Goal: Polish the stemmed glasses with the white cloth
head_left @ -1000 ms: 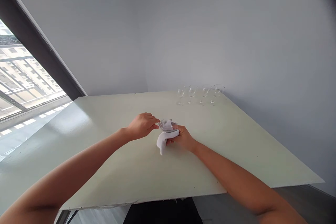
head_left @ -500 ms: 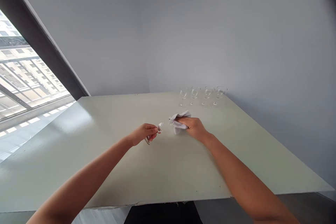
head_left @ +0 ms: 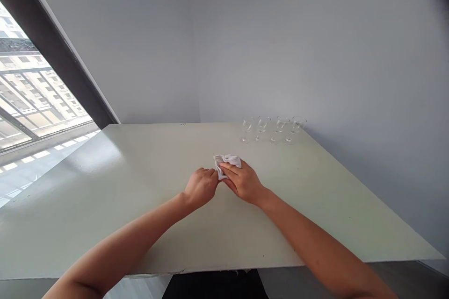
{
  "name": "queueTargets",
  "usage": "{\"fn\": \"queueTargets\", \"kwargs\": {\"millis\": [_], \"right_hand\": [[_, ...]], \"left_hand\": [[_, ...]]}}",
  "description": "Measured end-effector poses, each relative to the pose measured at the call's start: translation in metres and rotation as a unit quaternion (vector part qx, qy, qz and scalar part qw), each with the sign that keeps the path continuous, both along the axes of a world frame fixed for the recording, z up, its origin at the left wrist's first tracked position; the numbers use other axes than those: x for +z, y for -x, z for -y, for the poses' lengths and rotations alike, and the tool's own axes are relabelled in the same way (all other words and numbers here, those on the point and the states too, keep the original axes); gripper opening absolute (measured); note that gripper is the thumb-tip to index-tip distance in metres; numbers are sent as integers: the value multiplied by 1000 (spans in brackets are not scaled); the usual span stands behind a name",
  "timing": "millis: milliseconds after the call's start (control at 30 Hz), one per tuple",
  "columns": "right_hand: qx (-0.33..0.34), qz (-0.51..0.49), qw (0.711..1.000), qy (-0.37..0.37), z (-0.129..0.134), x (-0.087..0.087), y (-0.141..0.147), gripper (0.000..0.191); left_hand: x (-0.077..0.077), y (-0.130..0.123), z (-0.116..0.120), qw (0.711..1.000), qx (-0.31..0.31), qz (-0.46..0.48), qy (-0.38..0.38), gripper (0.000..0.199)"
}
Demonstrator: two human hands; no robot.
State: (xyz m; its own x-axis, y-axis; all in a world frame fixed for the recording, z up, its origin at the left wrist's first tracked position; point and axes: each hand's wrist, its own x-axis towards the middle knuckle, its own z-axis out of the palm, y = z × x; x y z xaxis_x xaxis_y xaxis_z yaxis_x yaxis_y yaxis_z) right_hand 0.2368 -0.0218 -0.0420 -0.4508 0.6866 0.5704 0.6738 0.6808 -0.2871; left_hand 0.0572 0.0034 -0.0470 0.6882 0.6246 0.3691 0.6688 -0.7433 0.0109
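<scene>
Above the middle of the table my right hand (head_left: 243, 182) grips a white cloth (head_left: 232, 160), which is bunched in front of its fingers. Right beside it, my left hand (head_left: 202, 188) is closed with its back to the camera, and its fingers meet the cloth's left edge. The small clear glass seen in that hand earlier is now hidden by the hands and the cloth.
Several clear stemmed glasses, the leftmost one (head_left: 247, 126) among them, stand in a row at the back right of the pale table (head_left: 157, 238). Grey walls rise behind the table, and a window (head_left: 31, 88) is at the left.
My hands have come together. The right hand moved left with the cloth, over the spot where the glass was, and the left hand turned its back upward. The view shifted slightly.
</scene>
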Motion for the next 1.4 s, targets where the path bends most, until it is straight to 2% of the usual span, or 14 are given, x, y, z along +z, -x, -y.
{"fn": "queueTargets", "kwargs": {"millis": [67, 133, 200, 300, 400, 500, 700, 833, 933, 1000, 1100, 1200, 1267, 1400], "right_hand": [[-31, -104, 990, 93, -4, 1, -9, 28], [-41, -235, 942, 238, -10, 2, -20, 32], [-28, -392, 835, 385, -15, 2, -29, 35], [13, -602, 628, 494, -19, 0, -31, 30], [49, -706, 518, 481, -17, 0, -19, 27], [60, -730, 538, 418, -9, -1, -3, 25], [37, -600, 740, 302, 2, -13, 9, 23], [-56, -569, 773, 276, -3, -21, 3, 27], [-93, -558, 768, 301, -6, -20, -2, 31], [-64, -581, 739, 336, -5, -14, -2, 32], [18, -613, 677, 407, 1, -4, 3, 34], [57, -609, 639, 467, 4, 1, 11, 37], [50, -611, 635, 470, 2, 0, 14, 36], [-18, -613, 687, 391, -6, -5, 4, 31]], "left_hand": [[2, -1, -1, 995, -64, -9, -72, 24], [2, -2, -2, 987, -115, -8, -108, 22], [2, -4, -2, 985, -136, 14, -109, 20], [3, -9, 0, 990, -103, 87, -50, 19], [6, -18, 0, 985, -9, 170, 42, 16], [9, -30, -2, 955, 84, 239, 157, 13], [10, -54, 1, 911, 91, 308, 260, 9], [4, -57, 6, 940, 18, 289, 178, 25], [3, -50, 2, 941, 40, 296, 159, 20], [5, -45, -3, 892, 73, 368, 252, 14], [11, -40, -8, 735, 33, 488, 469, 37], [18, -40, -7, 600, -61, 538, 589, 48], [21, -42, -7, 563, -76, 561, 602, 45], [24, -40, -14, 559, -38, 596, 575, 39]]}}
